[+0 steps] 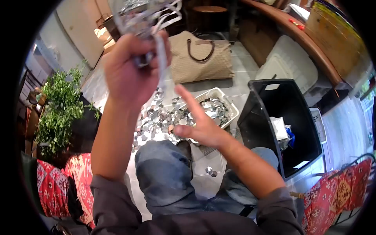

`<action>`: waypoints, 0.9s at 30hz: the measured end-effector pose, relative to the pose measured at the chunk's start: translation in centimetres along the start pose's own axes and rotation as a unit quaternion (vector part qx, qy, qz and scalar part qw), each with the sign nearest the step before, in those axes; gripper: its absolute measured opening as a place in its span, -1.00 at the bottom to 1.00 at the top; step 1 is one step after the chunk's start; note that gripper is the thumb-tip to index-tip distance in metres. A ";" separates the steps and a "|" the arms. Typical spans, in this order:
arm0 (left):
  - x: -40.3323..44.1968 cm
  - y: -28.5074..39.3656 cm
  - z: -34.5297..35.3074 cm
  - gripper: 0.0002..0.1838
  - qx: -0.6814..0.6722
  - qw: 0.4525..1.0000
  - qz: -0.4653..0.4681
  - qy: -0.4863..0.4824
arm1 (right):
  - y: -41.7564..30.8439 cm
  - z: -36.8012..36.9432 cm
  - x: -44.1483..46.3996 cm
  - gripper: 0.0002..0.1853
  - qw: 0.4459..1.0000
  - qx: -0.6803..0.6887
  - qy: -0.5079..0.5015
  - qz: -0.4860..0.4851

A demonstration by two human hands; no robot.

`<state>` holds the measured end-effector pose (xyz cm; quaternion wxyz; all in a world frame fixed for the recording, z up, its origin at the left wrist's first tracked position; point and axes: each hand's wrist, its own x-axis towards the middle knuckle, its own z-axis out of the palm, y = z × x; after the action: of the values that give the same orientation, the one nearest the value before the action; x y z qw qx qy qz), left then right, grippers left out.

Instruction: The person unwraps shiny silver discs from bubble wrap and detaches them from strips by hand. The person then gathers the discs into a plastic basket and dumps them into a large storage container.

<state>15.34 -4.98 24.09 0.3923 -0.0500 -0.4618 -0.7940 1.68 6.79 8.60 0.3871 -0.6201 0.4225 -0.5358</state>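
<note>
Left hand [131,74] raised, fist closed round clear plastic bundle [135,19], bulk above fist, white strip [161,56] hanging beside fingers. Right hand [203,129] spread, thumb apart, near white basket [234,114] holding shiny silvery discs [214,107].

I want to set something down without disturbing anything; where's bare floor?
Pale tiled floor shows bare between the beige bag with brown handles and the black plastic bin, and between the denim-covered knees, around a few loose silver discs. Left of the white plastic basket is crowded with scattered silver discs.
</note>
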 end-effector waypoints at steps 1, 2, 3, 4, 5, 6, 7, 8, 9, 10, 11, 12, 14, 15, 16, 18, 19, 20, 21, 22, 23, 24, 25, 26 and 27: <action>1.1 -1.1 0.9 -0.85 0.079 0.996 0.045 0.012 | -0.5 1.3 0.6 0.15 0.991 0.126 -0.004 -0.033; 2.3 -2.2 1.7 -0.88 0.132 0.987 0.073 0.053 | -1.0 2.2 0.7 -0.02 0.965 0.253 -0.010 -0.066; 3.6 -2.2 1.7 -0.91 0.160 0.978 0.081 0.103 | -1.6 1.5 0.5 -0.20 0.972 0.221 -0.073 -0.006; 4.9 -2.3 1.4 -0.94 0.187 0.966 0.087 0.155 | -2.5 0.4 0.3 -0.35 0.971 0.189 -0.134 0.057; 5.5 -1.8 1.0 -0.97 0.136 0.961 0.120 0.209 | -4.0 -0.5 -0.6 -0.60 0.976 0.172 -0.091 0.096; 6.1 -0.9 0.0 -0.97 0.084 0.949 0.151 0.263 | -5.4 -1.3 -1.4 -0.73 0.977 0.156 -0.049 0.134; 6.4 0.7 -4.7 -0.95 0.072 0.958 0.168 0.222 | -3.8 -3.2 -2.0 -0.75 0.969 0.223 -0.002 0.108; 6.3 1.7 -10.1 -0.93 0.057 0.965 0.184 0.179 | -2.3 -5.4 -2.4 -0.76 0.954 0.284 0.047 0.079; 5.1 1.1 -12.7 -0.92 0.020 0.965 0.180 0.191 | -3.1 -7.0 -3.0 -0.76 0.951 0.290 0.060 0.093; 3.5 -0.1 -14.5 -0.90 -0.018 0.964 0.175 0.201 | -3.9 -8.3 -3.6 -0.76 0.947 0.294 0.073 0.105; 2.4 -2.1 -16.1 -0.91 -0.039 0.950 0.164 0.262 | -4.0 -9.3 -4.1 -0.73 0.957 0.258 0.050 0.121; 1.9 -3.8 -16.6 -0.91 -0.057 0.932 0.150 0.326 | -3.7 -10.4 -4.4 -0.72 0.959 0.243 0.018 0.146; 1.6 -6.1 -17.5 -0.92 -0.030 0.909 0.140 0.393 | -3.8 -11.7 -5.1 -0.71 0.938 0.283 -0.020 0.197; 0.7 -7.1 -17.8 -0.92 -0.012 0.892 0.134 0.432 | -3.8 -11.9 -5.5 -0.71 0.936 0.298 -0.010 0.185; 0.1 -7.5 -18.8 -0.91 -0.012 0.884 0.147 0.444 | -3.9 -11.9 -5.8 -0.71 0.935 0.312 0.000 0.170; 0.7 -6.6 -22.3 -0.89 -0.013 0.872 0.184 0.453 | -4.4 -12.6 -6.1 -0.66 0.933 0.322 -0.016 0.162; 0.7 -6.8 -24.1 -0.88 -0.017 0.856 0.198 0.478 | -4.5 -13.1 -6.3 -0.62 0.933 0.318 -0.025 0.167; 0.5 -6.9 -25.0 -0.89 0.001 0.841 0.201 0.502 | -4.6 -13.4 -6.6 -0.58 0.932 0.317 -0.032 0.175; 0.4 -7.1 -25.8 -0.90 0.019 0.827 0.204 0.524 | -4.7 -13.5 -6.7 -0.53 0.937 0.301 -0.012 0.176; 0.4 -7.3 -26.5 -0.91 0.035 0.812 0.207 0.545 | -4.9 -13.6 -6.7 -0.53 0.940 0.298 -0.003 0.165; 0.2 -7.1 -29.2 -0.90 0.050 0.793 0.200 0.573 | -5.0 -13.6 -6.7 -0.52 0.943 0.294 0.005 0.154; -0.1 -7.0 -30.1 -0.89 0.052 0.780 0.190 0.594 | -5.1 -13.6 -6.7 -0.51 0.946 0.291 0.012 0.143; -0.6 -6.9 -31.0 -0.89 0.060 0.772 0.191 0.604 | -5.0 -13.8 -6.7 -0.51 0.943 0.303 0.015 0.139; -1.0 -6.9 -31.5 -0.88 0.067 0.763 0.193 0.614 | -4.9 -13.8 -6.8 -0.53 0.943 0.304 0.024 0.133; -1.1 -6.9 -29.9 -0.91 0.071 0.750 0.190 0.630 | -4.7 -13.8 -6.8 -0.55 0.943 0.305 0.032 0.128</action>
<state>19.92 -25.64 1.83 0.7395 0.4029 -0.1461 -0.5192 -11.98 14.43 12.45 0.6094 -0.3953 0.3265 -0.6047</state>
